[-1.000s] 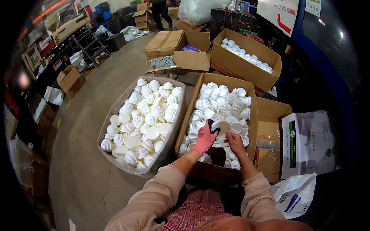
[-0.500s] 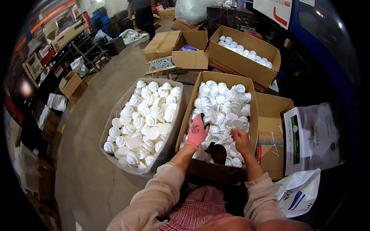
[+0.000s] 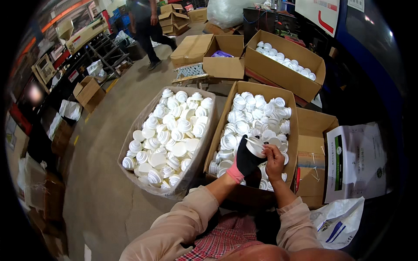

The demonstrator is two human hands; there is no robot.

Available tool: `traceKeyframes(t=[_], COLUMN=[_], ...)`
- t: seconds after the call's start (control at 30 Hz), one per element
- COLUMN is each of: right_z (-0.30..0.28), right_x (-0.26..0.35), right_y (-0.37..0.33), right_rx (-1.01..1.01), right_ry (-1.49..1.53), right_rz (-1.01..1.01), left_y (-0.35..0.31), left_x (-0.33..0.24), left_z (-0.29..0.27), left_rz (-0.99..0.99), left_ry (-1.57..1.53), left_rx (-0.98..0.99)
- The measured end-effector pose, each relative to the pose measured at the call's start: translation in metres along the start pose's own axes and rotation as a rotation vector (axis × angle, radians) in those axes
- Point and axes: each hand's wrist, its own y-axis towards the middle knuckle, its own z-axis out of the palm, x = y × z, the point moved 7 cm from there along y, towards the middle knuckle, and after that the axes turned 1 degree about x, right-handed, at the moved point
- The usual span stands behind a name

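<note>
My left hand (image 3: 247,157), in a black glove with a pink cuff, is closed around a white round plastic cap (image 3: 256,148). It holds the cap up over the middle cardboard box (image 3: 294,130), which is full of similar white ridged parts. Bare and closed, my right hand (image 3: 274,160) has its thumb and fingers pinched at the cap's right edge. Whether they grip the rim or something small is too fine to tell. To the left, a plastic-lined box (image 3: 127,172) is heaped with creamier white stepped caps (image 3: 178,148).
Behind stands another cardboard box (image 3: 285,45) with white parts, beside an open box (image 3: 223,67) with something purple. At right are a flattened carton (image 3: 357,161) and a white plastic bag (image 3: 339,219). A person (image 3: 146,30) walks on the floor at the far left.
My left hand has come up from the parts and turned over, now with a cap in it. My right hand has met it at the cap. The person behind has stepped nearer.
</note>
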Motion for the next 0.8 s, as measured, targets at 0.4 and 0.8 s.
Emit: traceKeyframes(t=[0.4,0.8], right_z=[-0.212,-0.283], right_x=[0.098,0.101], right_y=[-0.073,-0.15], right_rx=[-0.479,-0.215], right_ry=[-0.632,-1.001], right_rz=[-0.065,0.255], left_y=[0.008,-0.012], left_x=[0.007,0.058], left_z=[-0.061,-0.034], left_rz=[0.153,-0.236], left_ry=[0.166,-0.814], left_rx=[0.016,-0.004])
